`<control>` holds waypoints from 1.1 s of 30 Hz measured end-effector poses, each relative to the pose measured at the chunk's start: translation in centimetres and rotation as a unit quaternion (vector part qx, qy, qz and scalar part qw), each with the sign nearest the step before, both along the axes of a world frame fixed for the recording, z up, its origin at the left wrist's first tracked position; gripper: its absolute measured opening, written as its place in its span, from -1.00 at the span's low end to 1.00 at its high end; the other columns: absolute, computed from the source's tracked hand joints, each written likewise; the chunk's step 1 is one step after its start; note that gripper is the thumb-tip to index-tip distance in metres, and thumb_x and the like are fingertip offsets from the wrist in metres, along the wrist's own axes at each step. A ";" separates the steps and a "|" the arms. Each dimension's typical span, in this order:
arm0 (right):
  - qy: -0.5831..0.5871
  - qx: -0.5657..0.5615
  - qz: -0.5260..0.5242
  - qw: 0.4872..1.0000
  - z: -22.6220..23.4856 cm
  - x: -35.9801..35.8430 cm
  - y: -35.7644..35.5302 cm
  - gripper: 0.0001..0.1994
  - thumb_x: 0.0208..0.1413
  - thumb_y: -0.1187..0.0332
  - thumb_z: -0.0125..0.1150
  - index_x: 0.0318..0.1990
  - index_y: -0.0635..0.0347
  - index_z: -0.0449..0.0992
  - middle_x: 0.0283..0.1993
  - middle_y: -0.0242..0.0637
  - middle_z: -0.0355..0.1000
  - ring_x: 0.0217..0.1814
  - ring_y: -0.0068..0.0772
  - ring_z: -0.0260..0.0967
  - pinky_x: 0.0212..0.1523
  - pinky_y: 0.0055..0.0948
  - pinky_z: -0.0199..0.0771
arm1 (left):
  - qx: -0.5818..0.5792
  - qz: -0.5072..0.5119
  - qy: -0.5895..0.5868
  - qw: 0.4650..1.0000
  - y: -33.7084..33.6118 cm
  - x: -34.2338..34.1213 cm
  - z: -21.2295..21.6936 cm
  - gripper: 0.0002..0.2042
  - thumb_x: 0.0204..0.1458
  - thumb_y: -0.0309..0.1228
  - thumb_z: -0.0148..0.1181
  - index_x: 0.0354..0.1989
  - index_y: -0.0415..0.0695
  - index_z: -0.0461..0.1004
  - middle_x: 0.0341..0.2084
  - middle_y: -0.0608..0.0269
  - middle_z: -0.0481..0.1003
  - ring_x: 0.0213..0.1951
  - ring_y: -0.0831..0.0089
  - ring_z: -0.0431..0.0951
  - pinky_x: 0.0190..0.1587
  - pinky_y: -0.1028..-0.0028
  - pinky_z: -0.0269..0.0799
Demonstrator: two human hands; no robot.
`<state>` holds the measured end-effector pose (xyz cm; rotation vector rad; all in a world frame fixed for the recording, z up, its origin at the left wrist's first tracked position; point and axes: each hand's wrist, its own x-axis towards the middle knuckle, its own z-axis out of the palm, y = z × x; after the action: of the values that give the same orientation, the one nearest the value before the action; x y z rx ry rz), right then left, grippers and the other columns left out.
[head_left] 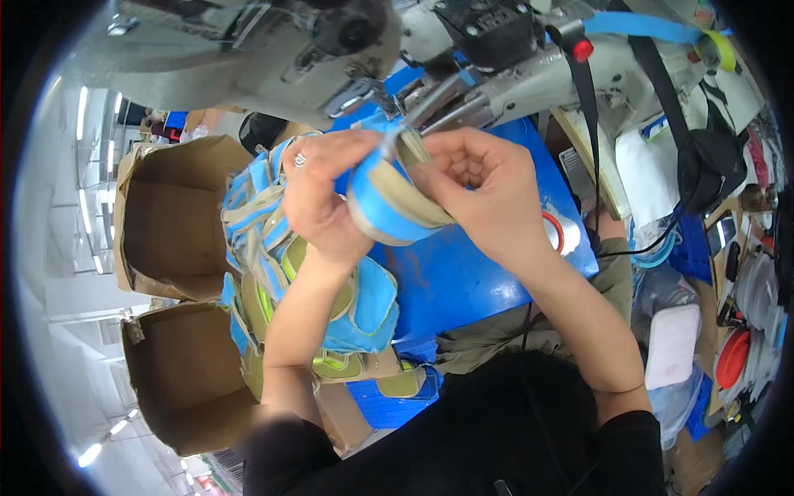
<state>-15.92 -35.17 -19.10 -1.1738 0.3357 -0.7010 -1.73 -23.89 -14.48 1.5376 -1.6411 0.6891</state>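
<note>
A workshop spreads out below the camera: a pale floor with reflected strip lights on the left, and a blue tabletop (463, 281) in the middle under the grey head of an industrial sewing machine (273, 50). The machine's needle area sits just above the hands, so the work is held up close to it, where the stitching happens.

The left hand (318, 198), a ring on one finger, closes around the left side of a curved blue-and-beige shoe upper piece (389, 207), thumb on top and fingers curled beneath. The right hand (488, 194) pinches the piece's right edge between thumb and fingertips, near the beige lining. Held from both sides like this, the piece stays bent into an arc with its top edge pointing at the machine's foot; the hands seem to steady and steer it.

Beside the left forearm lies a heap of similar blue and beige pieces (273, 273), some with yellow-green trim, within easy reach of that hand. Two open cardboard boxes (174, 215) stand on the floor left of the heap, mouths up, handy for dropping or fetching parts. A red-rimmed ring (556, 231) rests on the tabletop just right of the right wrist. To the far right, a cluttered side surface carries a black pouch (711, 165) and a red round lid (732, 360), well apart from the hands.
</note>
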 end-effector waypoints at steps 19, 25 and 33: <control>0.001 0.069 0.104 0.992 0.3 -1.4 -1.3 -0.78 0.24 0.63 0.23 0.03 0.39 0.61 -0.25 -0.36 0.63 -0.29 -0.74 0.53 -0.29 -0.69 0.51 | 0.078 0.078 -0.123 0.986 -0.5 -1.8 1.4 -0.68 -0.20 -0.31 0.38 -0.18 0.00 0.71 -0.29 0.40 0.61 -0.26 0.46 0.63 0.01 0.30 0.30; -0.012 0.087 0.115 0.989 0.6 -1.8 -1.7 -0.77 0.26 0.61 0.22 0.04 0.40 0.60 -0.21 -0.35 0.62 -0.26 -0.75 0.52 -0.28 -0.69 0.48 | 0.098 0.102 -0.118 0.983 -0.9 -2.0 1.7 -0.66 -0.20 -0.33 0.39 -0.15 0.01 0.71 -0.27 0.41 0.60 -0.22 0.45 0.63 -0.01 0.30 0.32; -0.010 0.061 0.123 0.990 0.6 -2.0 -1.9 -0.78 0.26 0.57 0.24 0.02 0.39 0.61 -0.25 -0.38 0.59 -0.30 -0.75 0.49 -0.30 -0.68 0.47 | 0.090 0.125 -0.124 0.980 -0.3 -2.7 1.3 -0.64 -0.20 -0.34 0.39 -0.13 -0.03 0.72 -0.28 0.34 0.60 -0.21 0.36 0.63 -0.08 0.34 0.39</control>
<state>-17.89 -37.02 -18.52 -1.0686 0.2095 -0.4699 -4.45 -24.20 -13.13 1.8721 -1.7475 0.9173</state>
